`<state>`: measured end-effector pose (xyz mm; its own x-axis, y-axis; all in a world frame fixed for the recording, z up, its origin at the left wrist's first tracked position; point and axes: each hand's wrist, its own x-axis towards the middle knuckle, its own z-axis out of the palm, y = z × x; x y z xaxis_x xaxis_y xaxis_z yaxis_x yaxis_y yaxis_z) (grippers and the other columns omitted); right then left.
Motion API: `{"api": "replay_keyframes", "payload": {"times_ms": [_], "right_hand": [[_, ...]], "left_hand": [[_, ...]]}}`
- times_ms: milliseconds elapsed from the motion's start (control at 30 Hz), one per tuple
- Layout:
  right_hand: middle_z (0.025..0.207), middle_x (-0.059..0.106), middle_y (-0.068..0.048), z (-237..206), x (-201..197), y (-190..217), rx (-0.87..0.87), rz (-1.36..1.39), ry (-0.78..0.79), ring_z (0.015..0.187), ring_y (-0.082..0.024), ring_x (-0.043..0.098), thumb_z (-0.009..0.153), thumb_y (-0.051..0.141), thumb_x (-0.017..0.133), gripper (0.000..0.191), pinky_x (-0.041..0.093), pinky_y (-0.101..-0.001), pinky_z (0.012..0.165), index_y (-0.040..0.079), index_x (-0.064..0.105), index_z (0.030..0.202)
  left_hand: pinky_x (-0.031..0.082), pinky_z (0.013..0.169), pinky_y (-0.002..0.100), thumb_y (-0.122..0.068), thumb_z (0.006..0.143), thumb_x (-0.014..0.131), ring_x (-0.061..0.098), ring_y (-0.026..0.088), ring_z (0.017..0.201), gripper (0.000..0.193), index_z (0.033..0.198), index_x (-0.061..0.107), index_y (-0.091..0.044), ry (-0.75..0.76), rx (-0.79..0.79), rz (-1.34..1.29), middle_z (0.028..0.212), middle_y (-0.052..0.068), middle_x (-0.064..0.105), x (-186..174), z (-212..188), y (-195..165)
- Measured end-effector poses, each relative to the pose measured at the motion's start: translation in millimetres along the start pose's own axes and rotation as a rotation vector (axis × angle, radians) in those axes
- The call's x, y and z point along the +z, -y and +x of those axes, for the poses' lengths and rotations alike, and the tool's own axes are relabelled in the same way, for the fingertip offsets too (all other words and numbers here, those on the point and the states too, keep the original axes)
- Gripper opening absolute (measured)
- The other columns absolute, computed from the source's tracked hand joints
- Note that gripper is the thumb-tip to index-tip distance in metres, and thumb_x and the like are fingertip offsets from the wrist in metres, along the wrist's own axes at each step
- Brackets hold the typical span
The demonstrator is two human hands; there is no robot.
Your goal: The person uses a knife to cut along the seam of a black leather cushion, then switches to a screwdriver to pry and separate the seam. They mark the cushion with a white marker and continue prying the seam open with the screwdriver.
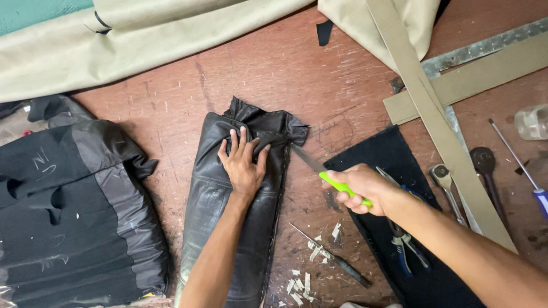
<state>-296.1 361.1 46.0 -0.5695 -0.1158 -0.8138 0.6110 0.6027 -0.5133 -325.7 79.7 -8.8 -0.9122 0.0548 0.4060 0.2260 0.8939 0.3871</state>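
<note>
— What lay on the left of the table [274,74]?
— A black cushion [68,217]. Beside it, the left hand [242,162] pressed flat, grip released, on the black leather cover [240,194].
— And the right?
— The right hand [362,188] was clenched around the green-handled knife [325,174], its blade touching the cover's edge.

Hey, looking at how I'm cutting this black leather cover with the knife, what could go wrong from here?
1. The knife in your right hand points its blade toward your left hand, which presses the black leather cover close by; a slip might cut your fingers.
2. The tip sits at the cover's bunched edge, so it could gouge the leather.
3. Loose scraps and a thin tool lie nearby and might snag your arm.
</note>
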Motion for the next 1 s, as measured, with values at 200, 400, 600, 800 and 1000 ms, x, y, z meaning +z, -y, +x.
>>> {"api": "replay_keyframes", "payload": {"times_ms": [200, 400, 600, 800, 1000], "right_hand": [[0.079, 0.071, -0.030, -20, 3, 7, -0.223, -0.459, -0.218, 0.072, -0.046, 0.072, 0.098, 0.029, 0.059, 0.032, 0.058, -0.0535, 0.061, 0.001, 0.075, 0.098], [0.075, 0.069, -0.031, -20, 3, 29, -0.306, -0.404, -0.223, 0.076, -0.046, 0.070, 0.095, 0.028, 0.065, 0.034, 0.057, -0.0523, 0.062, -0.004, 0.076, 0.092], [0.060, 0.069, -0.017, -38, -15, 76, -0.103, -0.320, -0.053, 0.046, -0.026, 0.067, 0.102, 0.032, 0.057, 0.044, 0.052, -0.0390, 0.041, -0.009, 0.074, 0.096], [0.065, 0.069, -0.017, -67, -20, 100, -0.151, -0.115, -0.213, 0.041, -0.027, 0.065, 0.106, 0.036, 0.043, 0.054, 0.053, -0.0391, 0.036, -0.007, 0.038, 0.139], [0.085, 0.071, -0.025, -69, -15, 96, -0.268, -0.089, -0.280, 0.047, -0.029, 0.067, 0.104, 0.046, 0.044, 0.076, 0.056, -0.0371, 0.040, 0.001, 0.015, 0.157]], "left_hand": [[0.029, 0.116, 0.056, -0.031, 0.091, 0.078, 0.054, 0.044, 0.137, 0.031, 0.110, 0.075, -0.006, -0.003, 0.010, 0.016, 0.141, 0.024, 0.063, 3, -1, 4], [0.026, 0.118, 0.058, -0.035, 0.091, 0.078, 0.047, 0.044, 0.142, 0.039, 0.116, 0.073, -0.006, 0.010, -0.013, 0.035, 0.147, 0.025, 0.057, 3, -3, 5], [0.022, 0.117, 0.060, -0.041, 0.086, 0.079, 0.039, 0.047, 0.144, 0.053, 0.126, 0.068, -0.008, -0.038, 0.022, 0.101, 0.151, 0.027, 0.049, -16, 18, -11], [0.038, 0.114, 0.053, -0.027, 0.086, 0.080, 0.050, 0.039, 0.138, 0.050, 0.128, 0.063, -0.005, 0.149, 0.267, -0.229, 0.142, 0.018, 0.059, -39, 7, -68], [0.045, 0.113, 0.050, -0.009, 0.088, 0.073, 0.055, 0.042, 0.134, 0.038, 0.124, 0.064, -0.001, 0.326, 0.345, -0.378, 0.131, 0.019, 0.065, -21, -22, -129]]}}
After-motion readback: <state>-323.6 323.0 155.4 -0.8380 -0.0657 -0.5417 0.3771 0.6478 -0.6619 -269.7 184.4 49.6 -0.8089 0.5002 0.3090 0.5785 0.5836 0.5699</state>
